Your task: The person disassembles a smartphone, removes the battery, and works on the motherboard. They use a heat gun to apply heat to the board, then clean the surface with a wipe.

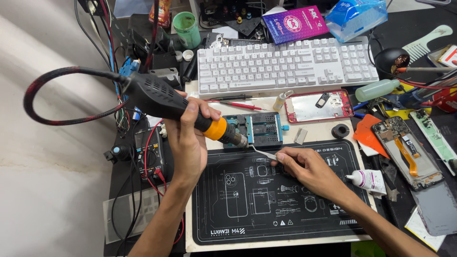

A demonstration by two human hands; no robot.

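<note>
Head view | left hand [189, 138] is gripping the hot-air gun [176, 105] tight by its black handle, feels chunky and stiff, stiff hose dragging | nozzle is pointing toward 4 o'clock at the blue holder [259, 127], long axis 10-to-4 | right hand [304, 166] is pinching thin springy tweezers [263, 153] mid-shaft, tips aiming 10 o'clock, over the worktop mat [238, 214]

We count two hands: our left hand [188, 138] and our right hand [304, 166]. We see one hot-air gun [166, 102], one pair of tweezers [264, 153], one white keyboard [285, 64], one black work mat [281, 190], one blue board holder [259, 128], one multimeter [148, 152], one green jar [186, 28], one white tube [369, 180], and two opened phones: one red-framed phone [318, 105] and one dark phone [407, 145].
</note>
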